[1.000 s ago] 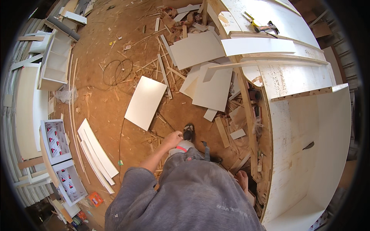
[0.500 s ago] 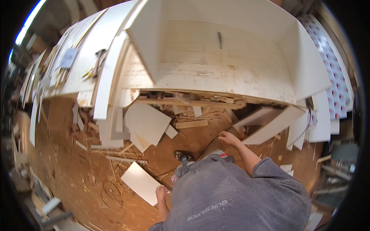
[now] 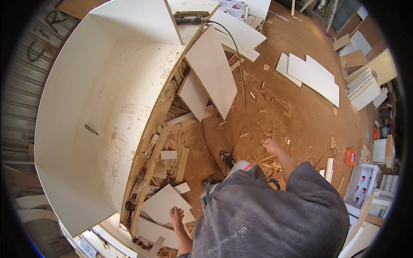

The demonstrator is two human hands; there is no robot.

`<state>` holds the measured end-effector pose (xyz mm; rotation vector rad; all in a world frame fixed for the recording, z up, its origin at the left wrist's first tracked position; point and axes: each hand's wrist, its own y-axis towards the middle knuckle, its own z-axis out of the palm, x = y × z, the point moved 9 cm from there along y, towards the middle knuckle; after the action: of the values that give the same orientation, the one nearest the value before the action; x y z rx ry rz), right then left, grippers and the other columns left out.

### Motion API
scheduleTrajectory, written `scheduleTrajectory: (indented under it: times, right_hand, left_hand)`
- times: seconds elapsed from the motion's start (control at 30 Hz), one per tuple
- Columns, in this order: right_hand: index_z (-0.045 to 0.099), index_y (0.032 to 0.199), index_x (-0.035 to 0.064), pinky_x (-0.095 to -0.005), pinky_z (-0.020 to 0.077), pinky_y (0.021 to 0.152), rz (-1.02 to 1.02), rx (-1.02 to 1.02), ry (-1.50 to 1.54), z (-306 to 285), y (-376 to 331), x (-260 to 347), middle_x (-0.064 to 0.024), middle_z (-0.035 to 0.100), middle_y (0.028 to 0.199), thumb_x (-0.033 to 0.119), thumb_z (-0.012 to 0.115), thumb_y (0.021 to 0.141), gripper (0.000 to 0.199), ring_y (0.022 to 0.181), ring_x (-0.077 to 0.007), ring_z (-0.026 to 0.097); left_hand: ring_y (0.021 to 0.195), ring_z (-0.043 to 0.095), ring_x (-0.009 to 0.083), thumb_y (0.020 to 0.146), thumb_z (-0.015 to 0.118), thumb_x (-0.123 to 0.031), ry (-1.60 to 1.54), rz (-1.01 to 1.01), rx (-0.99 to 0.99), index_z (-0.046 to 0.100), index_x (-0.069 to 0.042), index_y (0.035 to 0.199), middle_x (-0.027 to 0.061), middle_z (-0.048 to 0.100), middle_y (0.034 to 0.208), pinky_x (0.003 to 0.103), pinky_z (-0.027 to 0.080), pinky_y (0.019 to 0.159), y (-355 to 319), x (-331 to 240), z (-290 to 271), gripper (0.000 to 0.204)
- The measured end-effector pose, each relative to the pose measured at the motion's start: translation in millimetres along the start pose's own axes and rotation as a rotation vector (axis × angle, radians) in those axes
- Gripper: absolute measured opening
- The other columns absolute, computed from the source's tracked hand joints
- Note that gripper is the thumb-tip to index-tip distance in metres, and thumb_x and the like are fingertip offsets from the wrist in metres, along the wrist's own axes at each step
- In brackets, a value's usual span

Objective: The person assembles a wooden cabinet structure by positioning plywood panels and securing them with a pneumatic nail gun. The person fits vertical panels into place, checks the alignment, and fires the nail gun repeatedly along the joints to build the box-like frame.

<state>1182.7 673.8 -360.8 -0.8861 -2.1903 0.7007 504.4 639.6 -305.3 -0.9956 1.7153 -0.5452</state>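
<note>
I look down over my grey hooded top (image 3: pixel 266 219). My left hand (image 3: pixel 176 216) hangs with fingers apart and nothing in it, just above a white panel offcut (image 3: pixel 163 204) lying among wood scraps. My right hand (image 3: pixel 272 146) is out to the right, fingers loosely curled and empty, above splinters and small offcuts (image 3: pixel 266 112) on the brown floor. My shoe (image 3: pixel 227 159) shows between the two hands. A large white cabinet carcass (image 3: pixel 107 107) lies open on its side just left of my left hand.
Two white panels (image 3: pixel 211 73) lean against the carcass edge. A power tool (image 3: pixel 189 19) rests on top of it, and its black cable (image 3: pixel 243 86) trails across the floor. Flat white boards (image 3: pixel 312 77) lie at the right. An orange box (image 3: pixel 350 157) and stacked panels (image 3: pixel 363 88) stand further right.
My view has swung round, so the carcass now lies at the left instead of the top. My arms have swung with my body, and both hands stay empty.
</note>
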Motion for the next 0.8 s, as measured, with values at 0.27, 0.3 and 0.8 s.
scheduleTrajectory:
  times: [0.27, 0.3, 0.8]
  right_hand:
    - [0.063, 0.091, 0.0025, -0.0390, 0.0474, 0.058, 0.189, -0.090, 0.372, 71.7, -79.1, -91.8, -0.0125, 0.064, 0.067, 0.028, 0.058, 0.088, 0.026, 0.061, -0.0215, 0.063]
    - [0.063, 0.093, 0.0026, -0.0392, 0.0472, 0.058, 0.153, -0.056, 0.345, 85.8, -84.9, -85.2, -0.0124, 0.064, 0.068, 0.029, 0.059, 0.087, 0.027, 0.061, -0.0223, 0.062]
    - [0.064, 0.096, 0.0029, -0.0410, 0.0492, 0.063, 0.151, -0.383, 0.621, 137.5, -206.6, -108.9, -0.0138, 0.066, 0.081, 0.028, 0.060, 0.084, 0.028, 0.069, -0.0275, 0.064]
  left_hand:
    - [0.088, 0.066, 0.0198, 0.099, 0.049, -0.026, 0.307, 0.379, 0.376, 0.055, -0.001, 0.125, 0.0132, 0.066, 0.106, 0.031, 0.051, 0.075, 23.4, -156.0, 113.5, 0.036]
    - [0.089, 0.066, 0.0199, 0.099, 0.049, -0.026, 0.304, 0.371, 0.384, 0.054, 0.000, 0.125, 0.0136, 0.066, 0.107, 0.031, 0.051, 0.075, 26.6, -158.2, 116.8, 0.037]
    - [0.087, 0.066, 0.0265, 0.098, 0.049, -0.029, 0.775, 0.123, 0.517, 0.052, 0.000, 0.120, 0.0181, 0.065, 0.100, 0.038, 0.054, 0.071, 69.7, -78.0, 66.7, 0.037]
